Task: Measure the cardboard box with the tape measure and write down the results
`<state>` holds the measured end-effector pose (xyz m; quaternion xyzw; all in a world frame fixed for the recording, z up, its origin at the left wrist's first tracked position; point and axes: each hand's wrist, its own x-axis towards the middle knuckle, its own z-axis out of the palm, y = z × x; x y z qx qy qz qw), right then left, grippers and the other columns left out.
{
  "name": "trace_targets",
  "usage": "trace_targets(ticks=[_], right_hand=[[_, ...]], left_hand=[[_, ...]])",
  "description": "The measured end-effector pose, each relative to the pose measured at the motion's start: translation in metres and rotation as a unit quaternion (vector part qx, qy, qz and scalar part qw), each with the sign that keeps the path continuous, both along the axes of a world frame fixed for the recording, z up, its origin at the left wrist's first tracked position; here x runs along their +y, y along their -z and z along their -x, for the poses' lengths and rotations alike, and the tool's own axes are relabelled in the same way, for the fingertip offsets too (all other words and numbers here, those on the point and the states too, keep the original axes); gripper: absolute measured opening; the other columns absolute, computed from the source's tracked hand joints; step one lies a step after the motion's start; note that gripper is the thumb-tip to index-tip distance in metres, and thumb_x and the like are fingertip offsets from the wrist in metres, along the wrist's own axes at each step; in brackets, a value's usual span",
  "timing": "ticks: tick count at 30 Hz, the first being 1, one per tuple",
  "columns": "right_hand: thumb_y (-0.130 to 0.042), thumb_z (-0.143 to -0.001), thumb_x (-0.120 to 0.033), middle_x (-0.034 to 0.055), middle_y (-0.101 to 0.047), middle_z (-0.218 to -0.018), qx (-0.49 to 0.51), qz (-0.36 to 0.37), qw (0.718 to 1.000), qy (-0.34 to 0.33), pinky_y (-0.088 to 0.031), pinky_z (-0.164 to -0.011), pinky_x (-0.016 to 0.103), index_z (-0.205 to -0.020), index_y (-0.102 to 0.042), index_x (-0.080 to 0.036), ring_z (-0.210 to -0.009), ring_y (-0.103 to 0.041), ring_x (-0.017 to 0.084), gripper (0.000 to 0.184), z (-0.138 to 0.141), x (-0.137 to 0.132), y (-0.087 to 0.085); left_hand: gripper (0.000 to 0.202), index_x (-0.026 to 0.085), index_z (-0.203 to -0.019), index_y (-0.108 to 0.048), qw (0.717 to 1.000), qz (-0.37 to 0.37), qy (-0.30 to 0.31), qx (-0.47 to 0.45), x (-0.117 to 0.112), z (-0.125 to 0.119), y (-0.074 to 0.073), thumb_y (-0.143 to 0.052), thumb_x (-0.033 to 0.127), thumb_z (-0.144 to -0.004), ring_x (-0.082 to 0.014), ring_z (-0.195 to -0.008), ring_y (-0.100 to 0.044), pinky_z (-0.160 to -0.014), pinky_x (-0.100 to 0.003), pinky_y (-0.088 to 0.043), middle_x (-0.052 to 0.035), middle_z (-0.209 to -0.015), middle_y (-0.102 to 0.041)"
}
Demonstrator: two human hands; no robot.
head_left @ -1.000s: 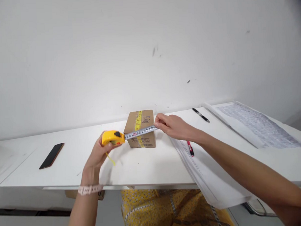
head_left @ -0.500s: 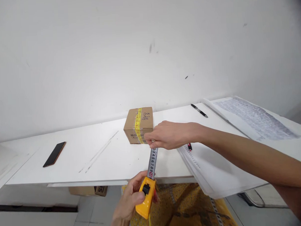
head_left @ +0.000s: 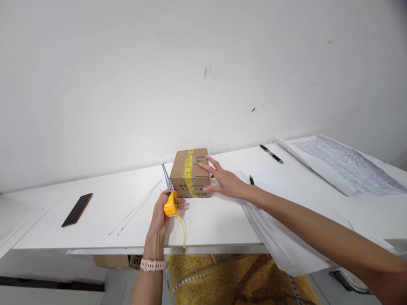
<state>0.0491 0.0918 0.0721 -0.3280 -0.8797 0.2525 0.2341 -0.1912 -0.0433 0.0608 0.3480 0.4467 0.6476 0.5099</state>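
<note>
My left hand [head_left: 161,212] is closed round a yellow tape measure [head_left: 172,204], just in front of the box's near left corner. The metal blade [head_left: 167,175] is pulled out and points away from me along the box's left side, its far end beyond the left edge. A yellow wrist strap [head_left: 183,229] dangles from the case. The small cardboard box [head_left: 180,165] has yellow printed tape across it and handwriting on top. My right hand [head_left: 222,180] has its fingers spread, touching the box's top and its front right corner.
A black phone [head_left: 77,210] lies on the white desk [head_left: 206,228] at left. Several papers [head_left: 293,242] hang over the front edge at right, a dark pen [head_left: 251,179] on them. Another pen [head_left: 271,154] and a written sheet [head_left: 344,161] lie farther back, near the wall [head_left: 174,73].
My left hand has carried the tape measure up and forward to the box's left side. My right hand has let go of the blade's end and spread its fingers on the box.
</note>
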Motion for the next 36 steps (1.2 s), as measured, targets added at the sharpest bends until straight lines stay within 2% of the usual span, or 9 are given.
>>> trace_targets(ticks=[3, 6, 8, 11, 15, 19, 23, 31, 36], right_hand=[[-0.05, -0.092, -0.053, 0.0134, -0.009, -0.164, 0.053, 0.0, 0.998, 0.033, -0.051, -0.092, 0.049, -0.146, -0.032, -0.03, -0.119, -0.058, 0.031, 0.062, 0.007, 0.003, 0.002], [-0.046, -0.094, -0.05, 0.0148, -0.025, -0.159, 0.08, -0.019, 0.995, 0.055, -0.048, -0.095, 0.048, -0.138, -0.039, -0.025, -0.122, -0.056, 0.031, 0.052, 0.009, 0.011, -0.01], [-0.045, -0.094, -0.049, 0.0144, -0.04, -0.15, 0.089, -0.033, 0.994, 0.057, -0.047, -0.094, 0.045, -0.133, -0.044, -0.023, -0.119, -0.056, 0.029, 0.046, 0.011, 0.021, -0.026], [-0.042, -0.096, -0.051, 0.0127, -0.06, -0.125, 0.078, -0.042, 0.995, 0.052, -0.046, -0.086, 0.04, -0.117, -0.054, -0.02, -0.104, -0.06, 0.026, 0.039, 0.021, 0.04, -0.052], [-0.039, -0.097, -0.048, 0.0112, -0.067, -0.1, 0.065, -0.104, 0.99, 0.074, -0.041, -0.084, 0.041, -0.088, -0.058, -0.02, -0.101, -0.054, 0.028, 0.035, 0.046, 0.066, -0.071], [-0.034, -0.097, -0.031, 0.0099, -0.067, -0.101, 0.126, -0.118, 0.983, 0.066, -0.041, -0.085, 0.039, -0.089, -0.057, -0.019, -0.095, -0.054, 0.024, 0.027, 0.068, 0.081, -0.064], [-0.035, -0.096, -0.029, 0.0093, -0.067, -0.106, 0.167, -0.114, 0.978, 0.053, -0.043, -0.085, 0.039, -0.098, -0.059, -0.019, -0.097, -0.057, 0.024, 0.026, 0.069, 0.083, -0.056], [-0.034, -0.097, -0.025, 0.0093, -0.067, -0.11, 0.154, -0.143, 0.976, 0.054, -0.043, -0.091, 0.044, -0.134, -0.053, -0.02, -0.102, -0.056, 0.026, 0.042, 0.065, 0.076, -0.059], [-0.031, -0.101, -0.023, 0.0074, -0.062, -0.098, 0.095, -0.209, 0.972, 0.053, -0.044, -0.081, 0.038, -0.141, -0.052, -0.032, -0.089, -0.054, 0.023, 0.047, 0.065, 0.08, -0.056]], left_hand=[[0.043, 0.02, -0.103, -0.065, 1.0, 0.0, 0.023, 0.001, 0.003, -0.007, -0.003, -0.08, 0.047, -0.072, -0.0247, -0.078, -0.074, -0.073, -0.038, -0.061, -0.0042, -0.097, -0.071], [0.045, 0.02, -0.105, -0.064, 0.999, -0.005, 0.034, 0.005, 0.002, -0.008, -0.017, -0.08, 0.045, -0.071, -0.0255, -0.078, -0.074, -0.071, -0.039, -0.061, -0.0055, -0.101, -0.071], [0.048, 0.02, -0.107, -0.064, 0.999, -0.009, 0.034, 0.01, 0.003, -0.006, -0.032, -0.081, 0.045, -0.07, -0.0262, -0.077, -0.075, -0.069, -0.039, -0.062, -0.006, -0.103, -0.071], [0.049, 0.018, -0.103, -0.065, 0.999, -0.006, 0.022, 0.024, 0.008, -0.004, -0.06, -0.082, 0.045, -0.066, -0.0276, -0.075, -0.075, -0.067, -0.039, -0.063, -0.0069, -0.104, -0.071], [0.044, 0.014, -0.103, -0.064, 0.999, -0.02, -0.026, 0.044, 0.011, -0.019, -0.087, -0.076, 0.042, -0.071, -0.0262, -0.074, -0.075, -0.066, -0.037, -0.063, -0.0074, -0.104, -0.072], [0.043, 0.014, -0.102, -0.062, 1.0, -0.012, -0.024, 0.009, 0.015, -0.046, -0.087, -0.074, 0.042, -0.072, -0.0281, -0.073, -0.076, -0.066, -0.039, -0.063, -0.0067, -0.095, -0.073], [0.034, 0.011, -0.097, -0.063, 0.998, 0.045, -0.001, -0.043, 0.03, -0.063, -0.082, -0.068, 0.039, -0.076, -0.0281, -0.07, -0.075, -0.063, -0.037, -0.063, -0.0085, -0.087, -0.074], [0.026, 0.01, -0.093, -0.064, 0.993, 0.086, 0.008, -0.085, 0.052, -0.068, -0.088, -0.057, 0.033, -0.085, -0.0262, -0.065, -0.075, -0.059, -0.036, -0.062, -0.0098, -0.078, -0.075], [0.028, 0.009, -0.094, -0.064, 0.991, 0.101, 0.011, -0.085, 0.052, -0.066, -0.083, -0.055, 0.034, -0.086, -0.0271, -0.066, -0.075, -0.059, -0.036, -0.062, -0.011, -0.08, -0.075]])
